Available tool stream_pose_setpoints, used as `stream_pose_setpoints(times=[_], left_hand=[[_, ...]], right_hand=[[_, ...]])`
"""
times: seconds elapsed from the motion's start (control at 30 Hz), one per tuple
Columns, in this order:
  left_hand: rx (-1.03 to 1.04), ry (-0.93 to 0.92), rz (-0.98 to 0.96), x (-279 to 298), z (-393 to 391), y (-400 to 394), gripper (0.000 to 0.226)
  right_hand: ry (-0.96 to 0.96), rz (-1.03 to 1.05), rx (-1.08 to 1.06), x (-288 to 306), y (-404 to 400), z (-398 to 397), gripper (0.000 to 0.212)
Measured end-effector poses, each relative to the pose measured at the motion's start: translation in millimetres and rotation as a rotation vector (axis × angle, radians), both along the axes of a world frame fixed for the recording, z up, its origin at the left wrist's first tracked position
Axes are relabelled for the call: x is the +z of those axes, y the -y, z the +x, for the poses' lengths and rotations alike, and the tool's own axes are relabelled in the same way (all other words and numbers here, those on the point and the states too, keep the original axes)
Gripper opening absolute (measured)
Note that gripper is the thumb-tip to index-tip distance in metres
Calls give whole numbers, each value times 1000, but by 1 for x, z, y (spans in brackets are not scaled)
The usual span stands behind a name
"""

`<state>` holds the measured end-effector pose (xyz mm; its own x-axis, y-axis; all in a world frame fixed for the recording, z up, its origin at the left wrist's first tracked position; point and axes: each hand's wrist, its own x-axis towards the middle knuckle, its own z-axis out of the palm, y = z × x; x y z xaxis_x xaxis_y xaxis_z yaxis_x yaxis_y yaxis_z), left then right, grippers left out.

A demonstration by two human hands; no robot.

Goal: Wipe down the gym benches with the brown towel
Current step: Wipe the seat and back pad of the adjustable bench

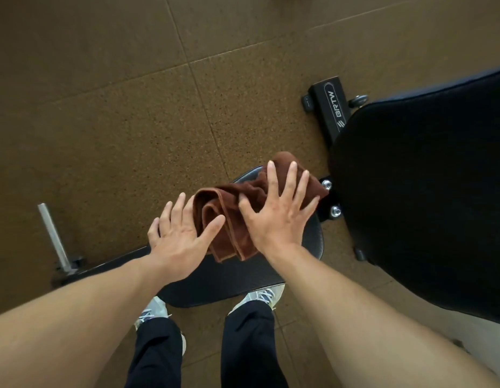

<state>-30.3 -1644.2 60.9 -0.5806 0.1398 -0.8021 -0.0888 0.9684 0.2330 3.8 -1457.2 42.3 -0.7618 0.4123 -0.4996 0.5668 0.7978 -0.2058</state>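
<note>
A crumpled brown towel (229, 219) lies on the black seat pad (220, 284) of a gym bench, just in front of me. My right hand (276, 211) presses flat on the towel's right half with its fingers spread and straight. My left hand (178, 233) lies flat at the towel's left edge, fingers straight, thumb on the fabric. To the right rises the bench's large black back pad (427, 191).
A black frame foot marked BRTW (331, 105) and two bolts (331, 198) sit by the back pad. A silver peg (54, 236) stands on the frame at the left. My shoes (260, 296) are under the seat. Brown speckled rubber tiles (117, 107) cover the floor.
</note>
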Motion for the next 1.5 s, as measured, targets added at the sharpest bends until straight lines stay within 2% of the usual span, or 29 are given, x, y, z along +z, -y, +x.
stream_pose_setpoints(times=[0.07, 0.17, 0.3, 0.47, 0.57, 0.73, 0.83, 0.9, 0.97, 1.03, 1.13, 1.2, 1.3, 1.43, 1.5], left_hand=[[-16, -17, -27, -2, 2, 0, 112], [-23, -13, -64, -2, 2, -2, 120], [-16, -19, -66, 2, 1, -4, 130], [-29, -30, -27, 2, 0, -2, 128], [-38, -25, -9, 2, 0, -2, 129], [-4, -60, 122, 6, -5, 4, 113], [266, 11, 382, 23, -6, 26, 99], [477, -70, 521, 36, 12, 56, 86], [558, -262, 460, 43, 41, 94, 80], [603, -346, 329, 37, 68, 128, 75], [725, -349, 248, 21, 95, 154, 74], [735, -341, 285, 19, 107, 158, 75], [699, -344, 349, 20, 130, 164, 74], [700, -351, 285, 18, 156, 171, 75], [682, -308, 263, 21, 166, 171, 77]], right_hand=[[-41, 4, 47, -4, -17, -16, 79], [-117, -29, 83, -5, -37, -17, 66], [-190, -74, -210, -1, -29, 23, 69], [-227, -66, -558, -2, 5, 90, 70], [-224, -35, -624, -4, 37, 112, 69], [-183, -42, -209, 10, 102, 140, 74], [-195, -102, 116, 17, 145, 153, 73], [-238, -105, 282, 15, 157, 155, 73], [-256, -111, 370, 10, 154, 148, 72], [-229, -99, 410, 12, 147, 128, 68], [-117, -76, 375, 19, 149, 70, 70], [-49, -17, 390, 22, 157, 24, 71], [29, 84, 500, 26, 177, -11, 61], [-159, 167, 781, 23, 194, 36, 44], [-229, 151, 972, 15, 183, 75, 50]])
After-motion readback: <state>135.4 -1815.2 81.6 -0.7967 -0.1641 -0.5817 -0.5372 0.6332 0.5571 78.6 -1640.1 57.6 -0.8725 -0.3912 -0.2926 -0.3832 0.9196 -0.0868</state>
